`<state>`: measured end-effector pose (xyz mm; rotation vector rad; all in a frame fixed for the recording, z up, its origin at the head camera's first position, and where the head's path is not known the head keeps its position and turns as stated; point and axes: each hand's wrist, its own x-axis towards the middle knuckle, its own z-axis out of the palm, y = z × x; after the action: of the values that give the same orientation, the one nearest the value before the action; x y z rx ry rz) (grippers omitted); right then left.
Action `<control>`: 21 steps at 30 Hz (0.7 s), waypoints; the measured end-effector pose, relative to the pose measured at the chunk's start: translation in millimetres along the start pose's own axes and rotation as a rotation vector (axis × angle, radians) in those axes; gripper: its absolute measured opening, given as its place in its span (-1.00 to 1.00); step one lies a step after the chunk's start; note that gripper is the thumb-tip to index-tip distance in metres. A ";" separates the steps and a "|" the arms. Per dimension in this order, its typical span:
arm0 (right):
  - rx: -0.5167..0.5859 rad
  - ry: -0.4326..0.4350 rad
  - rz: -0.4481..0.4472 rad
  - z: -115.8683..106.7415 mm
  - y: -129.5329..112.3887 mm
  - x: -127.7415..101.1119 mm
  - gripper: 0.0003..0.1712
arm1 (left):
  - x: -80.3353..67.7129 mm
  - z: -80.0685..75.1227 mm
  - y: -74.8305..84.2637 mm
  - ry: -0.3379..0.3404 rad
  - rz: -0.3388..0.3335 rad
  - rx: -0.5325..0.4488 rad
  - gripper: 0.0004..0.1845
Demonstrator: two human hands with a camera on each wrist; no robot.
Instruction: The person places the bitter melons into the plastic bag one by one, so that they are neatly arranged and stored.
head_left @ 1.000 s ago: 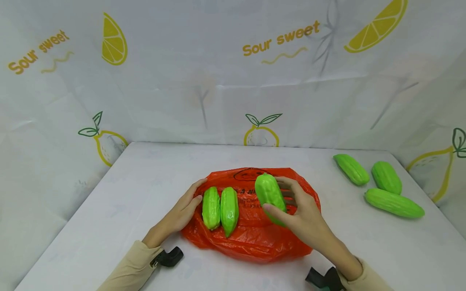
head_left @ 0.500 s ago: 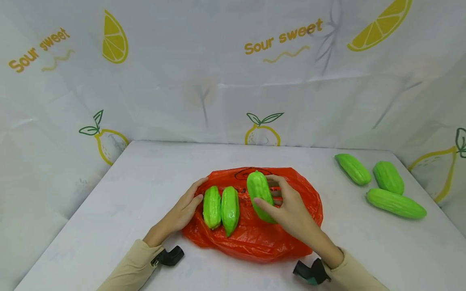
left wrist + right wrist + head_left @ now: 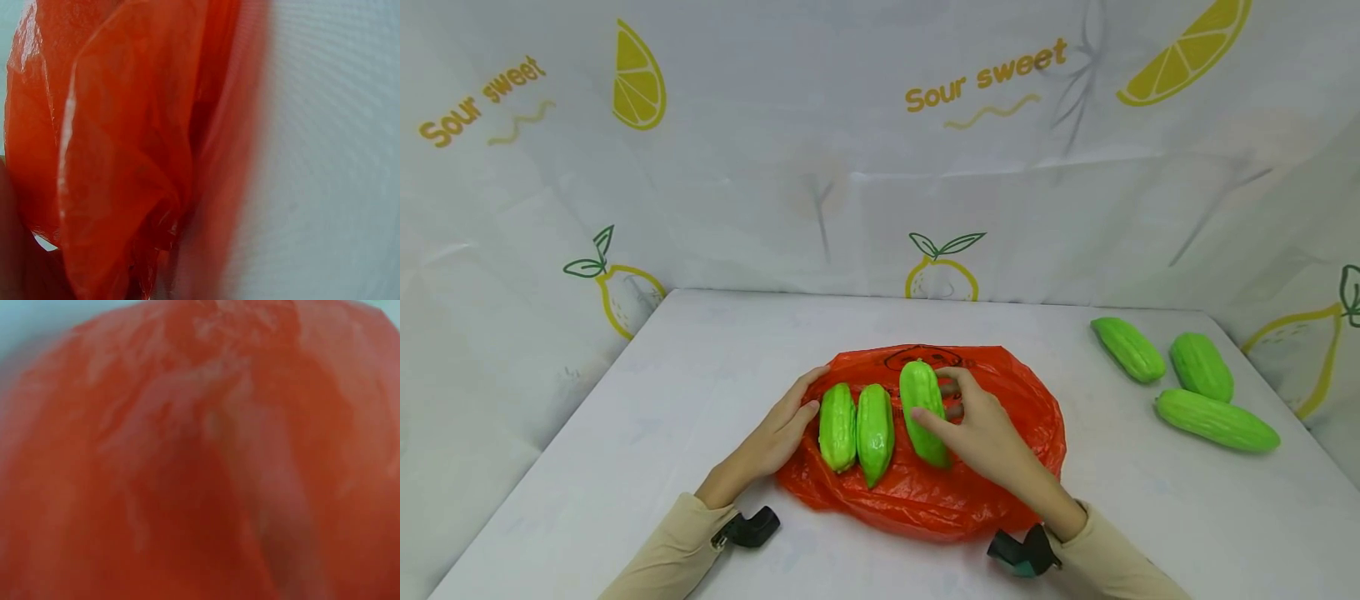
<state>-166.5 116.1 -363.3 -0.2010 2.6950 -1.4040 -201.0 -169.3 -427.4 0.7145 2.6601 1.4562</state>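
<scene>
An orange plastic bag (image 3: pixel 992 467) lies flat on the white table (image 3: pixel 625 433) in the head view. Two green ridged gourds (image 3: pixel 837 427) (image 3: pixel 874 432) lie side by side on its left part. My right hand (image 3: pixel 972 425) grips a third green gourd (image 3: pixel 921 408) just right of that pair, low over the bag. My left hand (image 3: pixel 778 429) rests with straight fingers on the bag's left edge, against the leftmost gourd. Both wrist views show only blurred orange bag (image 3: pixel 112 156) (image 3: pixel 200 462).
Three more green gourds (image 3: pixel 1127 348) (image 3: pixel 1201 367) (image 3: pixel 1217 420) lie at the table's far right. A lemon-print cloth backdrop (image 3: pixel 880 150) walls in the back and sides. Black wrist-camera mounts (image 3: pixel 752 527) (image 3: pixel 1018 552) show near the front edge.
My right hand has carried the third gourd leftward and down toward the two gourds on the bag. The left hand has stayed put.
</scene>
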 end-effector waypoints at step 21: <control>-0.047 -0.022 -0.033 16.3 9.2 8.5 -0.29 | -0.8 -0.5 2.1 -0.009 -0.024 0.002 -0.46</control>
<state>-173.2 106.7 -380.4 -0.2642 2.7206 -1.3392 -199.6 -169.1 -425.6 0.6848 2.6548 1.4409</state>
